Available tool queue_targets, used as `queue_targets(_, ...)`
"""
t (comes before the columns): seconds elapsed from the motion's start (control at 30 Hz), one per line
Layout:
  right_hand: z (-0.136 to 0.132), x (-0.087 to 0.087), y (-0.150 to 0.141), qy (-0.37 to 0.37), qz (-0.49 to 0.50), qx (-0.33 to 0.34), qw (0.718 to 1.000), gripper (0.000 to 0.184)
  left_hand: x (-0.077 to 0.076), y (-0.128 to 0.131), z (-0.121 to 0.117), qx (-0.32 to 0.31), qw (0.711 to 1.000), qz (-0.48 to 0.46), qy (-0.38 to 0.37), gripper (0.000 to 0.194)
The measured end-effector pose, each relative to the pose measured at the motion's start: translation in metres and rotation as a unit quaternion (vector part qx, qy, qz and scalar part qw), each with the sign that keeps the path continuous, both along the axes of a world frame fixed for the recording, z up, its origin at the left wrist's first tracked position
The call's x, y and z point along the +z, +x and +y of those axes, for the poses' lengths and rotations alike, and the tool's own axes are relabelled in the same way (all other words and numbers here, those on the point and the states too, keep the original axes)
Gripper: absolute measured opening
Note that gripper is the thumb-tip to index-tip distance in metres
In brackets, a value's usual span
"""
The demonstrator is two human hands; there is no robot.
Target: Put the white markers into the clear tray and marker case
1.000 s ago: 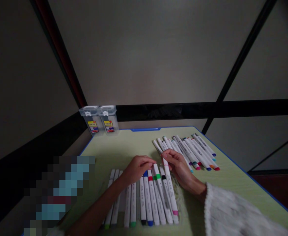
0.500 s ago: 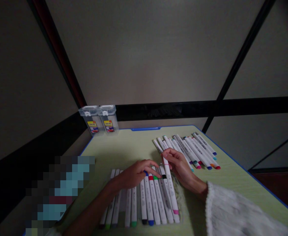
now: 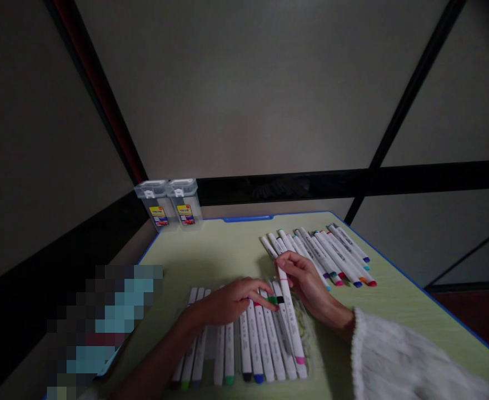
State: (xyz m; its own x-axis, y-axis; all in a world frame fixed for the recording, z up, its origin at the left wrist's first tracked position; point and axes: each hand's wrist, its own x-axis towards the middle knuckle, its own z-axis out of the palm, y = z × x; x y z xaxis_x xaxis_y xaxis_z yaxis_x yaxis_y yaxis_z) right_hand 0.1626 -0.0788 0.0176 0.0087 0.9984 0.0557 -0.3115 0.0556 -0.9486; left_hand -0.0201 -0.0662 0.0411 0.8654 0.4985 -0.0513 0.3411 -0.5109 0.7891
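My right hand [image 3: 305,280] pinches the upper end of a white marker [image 3: 292,319] with a pink band and pink tip, which slants down over the right end of a row of markers. Beside it, my left hand [image 3: 238,297] lies over the row with fingers stretched out, fingertips at a green-banded marker [image 3: 272,301]. The row includes a blue-tipped marker [image 3: 255,344], a black-tipped one [image 3: 245,344] and a green-tipped one [image 3: 229,353]. Under the row lies a clear plastic tray [image 3: 307,328], partly hidden by the markers and my left forearm.
Loose white markers [image 3: 332,255] with coloured tips lie in a pile at the back right of the green table [image 3: 215,250]. Two clear lidded boxes [image 3: 167,205] stand at the back left corner. A blurred-out item [image 3: 115,311] lies along the left edge.
My left hand has left its pinch at the green-banded marker's top; its fingers are stretched out lower over the row. That marker has settled lower. My right hand stays on the pink marker.
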Motion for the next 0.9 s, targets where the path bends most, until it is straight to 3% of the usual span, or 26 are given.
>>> queue_targets(0.23,0.000,-0.001,0.000,0.014,-0.008,0.004,1.000,0.023,0.001,0.002,-0.003,-0.005,0.999,0.002,0.043,0.044)
queue_targets(0.37,0.000,-0.001,0.000,0.008,-0.009,0.005,1.000,0.023,-0.003,-0.001,0.000,0.025,0.999,-0.019,-0.005,0.045)
queue_targets(0.47,0.001,-0.002,0.001,0.008,-0.009,0.008,1.000,0.023,-0.007,-0.015,0.010,0.076,0.992,-0.086,-0.057,0.041)
queue_targets(0.57,0.001,-0.003,0.000,0.008,-0.010,0.013,1.000,0.023,-0.011,-0.033,0.021,0.183,0.967,-0.161,-0.073,0.037)
queue_targets(0.67,0.000,-0.003,-0.001,0.005,-0.015,0.012,1.000,0.024,-0.014,-0.047,0.025,0.272,0.947,-0.158,-0.071,0.024)
queue_targets(0.77,-0.001,-0.003,-0.001,0.010,-0.028,0.012,0.999,0.023,-0.015,-0.051,0.020,0.311,0.938,-0.143,-0.050,0.013)
queue_targets(0.9,-0.002,-0.003,0.000,0.014,-0.039,0.013,0.999,0.023,-0.013,-0.045,0.010,0.321,0.941,-0.107,0.024,0.013)
